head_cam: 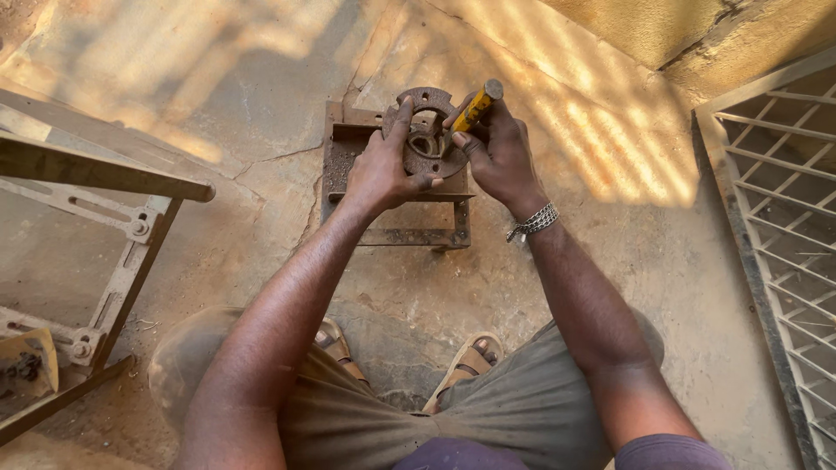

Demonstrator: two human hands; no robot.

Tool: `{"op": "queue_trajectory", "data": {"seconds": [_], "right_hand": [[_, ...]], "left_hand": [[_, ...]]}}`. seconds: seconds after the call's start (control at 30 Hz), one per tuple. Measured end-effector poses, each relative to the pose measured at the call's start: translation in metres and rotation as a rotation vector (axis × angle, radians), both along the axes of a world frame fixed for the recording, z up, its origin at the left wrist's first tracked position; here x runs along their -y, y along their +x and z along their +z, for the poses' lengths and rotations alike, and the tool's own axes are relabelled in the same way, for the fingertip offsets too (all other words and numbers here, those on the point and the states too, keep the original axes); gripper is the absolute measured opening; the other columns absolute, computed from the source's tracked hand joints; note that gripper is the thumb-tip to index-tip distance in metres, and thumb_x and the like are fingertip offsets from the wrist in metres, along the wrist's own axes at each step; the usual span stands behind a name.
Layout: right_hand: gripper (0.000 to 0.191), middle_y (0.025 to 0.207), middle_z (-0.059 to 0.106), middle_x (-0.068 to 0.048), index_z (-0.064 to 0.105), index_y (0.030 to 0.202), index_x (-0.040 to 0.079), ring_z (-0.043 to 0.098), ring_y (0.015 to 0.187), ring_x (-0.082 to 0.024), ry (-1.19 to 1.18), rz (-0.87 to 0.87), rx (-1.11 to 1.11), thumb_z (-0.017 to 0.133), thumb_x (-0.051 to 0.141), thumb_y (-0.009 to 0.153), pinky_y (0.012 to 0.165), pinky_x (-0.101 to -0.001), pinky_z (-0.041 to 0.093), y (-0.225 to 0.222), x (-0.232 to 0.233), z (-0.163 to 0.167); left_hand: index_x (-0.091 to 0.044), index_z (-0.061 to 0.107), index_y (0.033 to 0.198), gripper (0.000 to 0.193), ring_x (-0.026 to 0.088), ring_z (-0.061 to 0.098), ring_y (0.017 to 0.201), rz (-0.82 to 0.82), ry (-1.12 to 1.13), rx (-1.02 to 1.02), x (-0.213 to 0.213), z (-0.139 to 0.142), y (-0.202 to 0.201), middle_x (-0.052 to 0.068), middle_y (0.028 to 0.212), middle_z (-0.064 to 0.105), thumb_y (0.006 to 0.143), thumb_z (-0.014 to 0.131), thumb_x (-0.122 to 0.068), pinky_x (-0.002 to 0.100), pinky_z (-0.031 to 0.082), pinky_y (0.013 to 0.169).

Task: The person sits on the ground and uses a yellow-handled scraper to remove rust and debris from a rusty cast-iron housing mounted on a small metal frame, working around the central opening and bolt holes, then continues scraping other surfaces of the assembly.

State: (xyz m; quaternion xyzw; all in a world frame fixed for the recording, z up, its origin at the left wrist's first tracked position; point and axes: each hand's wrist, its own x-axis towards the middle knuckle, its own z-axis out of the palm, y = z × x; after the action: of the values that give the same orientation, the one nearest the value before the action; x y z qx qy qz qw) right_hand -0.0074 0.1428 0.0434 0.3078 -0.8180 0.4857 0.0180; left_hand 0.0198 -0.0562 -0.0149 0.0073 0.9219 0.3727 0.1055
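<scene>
Floor: cracked concrete, dusty, striped with sunlight and shadow. Carries everything listed here.

Grille: pale metal lattice, at the far right edge, well apart from the work.

Frame: angle-iron structure with slotted arms and bolts, at the left, well apart from the hands.

Stand: small rusty steel bracket on legs, set on the floor ahead of the sandalled feet. It bears the disc on its top edge.

Disc: rusty round flange with bolt holes around the rim and an open centre, tilted up toward the person and resting on the stand between both hands.

Left hand: grip closed on the disc's left rim, one finger stretched up along the edge, thumb laid across the lower face. It steadies the part.

Right hand: grip wrapped fully round the tool, with a metal chain bracelet at the wrist.

Tool: yellow-handled, round grey butt pointing up and right; the working end slants down into the disc's centre, where the fingers hide the tip, so its kind cannot be told.

Handling note, as a judgement: the disc seems to sit only on an edge, so the left hand needs firm downward pressure to stop it rocking. Keeping the left thumb clear of the tip's line and driving the tool along its own axis seems wise.
</scene>
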Motion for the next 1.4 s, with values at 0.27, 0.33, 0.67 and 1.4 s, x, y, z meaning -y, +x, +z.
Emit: {"op": "queue_trajectory", "data": {"seconds": [0.27, 0.33, 0.67, 1.4], "right_hand": [[0.023, 0.112, 0.074, -0.011, 0.053, 0.128, 0.004, 0.073, 0.096, -0.018, -0.078, -0.063, 0.099, 0.063, -0.001, 0.108, 0.079, -0.0306, 0.064, -0.001, 0.000, -0.009], [0.019, 0.112, 0.075, -0.011, 0.053, 0.127, 0.004, 0.072, 0.089, -0.015, -0.151, -0.103, 0.110, 0.062, 0.002, 0.110, 0.072, -0.0272, 0.063, -0.001, 0.001, -0.011], [0.020, 0.109, 0.076, -0.012, 0.055, 0.123, 0.000, 0.077, 0.103, -0.022, -0.174, -0.060, -0.032, 0.065, 0.007, 0.106, 0.091, -0.0349, 0.065, 0.000, 0.008, -0.015], [0.033, 0.109, 0.079, -0.008, 0.075, 0.120, 0.016, 0.076, 0.088, -0.024, 0.258, 0.029, 0.048, 0.060, 0.007, 0.091, 0.080, -0.0388, 0.064, 0.013, 0.002, -0.003]], "left_hand": [[-0.034, -0.007, 0.164, 0.136, 0.040, 0.065, 0.112, -0.003, -0.007, 0.059, 0.002, -0.007, -0.003, 0.025, 0.127, 0.053, 0.072, 0.091, -0.056, 0.053, 0.055, 0.101], [-0.034, -0.007, 0.163, 0.136, 0.039, 0.065, 0.113, -0.004, -0.011, 0.061, 0.001, -0.010, -0.004, 0.025, 0.127, 0.053, 0.072, 0.091, -0.057, 0.053, 0.055, 0.100], [-0.035, -0.004, 0.164, 0.137, 0.040, 0.060, 0.120, 0.011, 0.000, 0.072, 0.003, 0.007, 0.000, 0.026, 0.137, 0.047, 0.070, 0.092, -0.057, 0.057, 0.052, 0.105], [-0.005, 0.053, 0.130, 0.031, 0.026, 0.075, 0.099, 0.216, 1.348, 0.105, 0.006, 0.001, -0.008, 0.016, 0.112, 0.074, 0.100, 0.060, -0.012, 0.042, 0.065, 0.084]]}}
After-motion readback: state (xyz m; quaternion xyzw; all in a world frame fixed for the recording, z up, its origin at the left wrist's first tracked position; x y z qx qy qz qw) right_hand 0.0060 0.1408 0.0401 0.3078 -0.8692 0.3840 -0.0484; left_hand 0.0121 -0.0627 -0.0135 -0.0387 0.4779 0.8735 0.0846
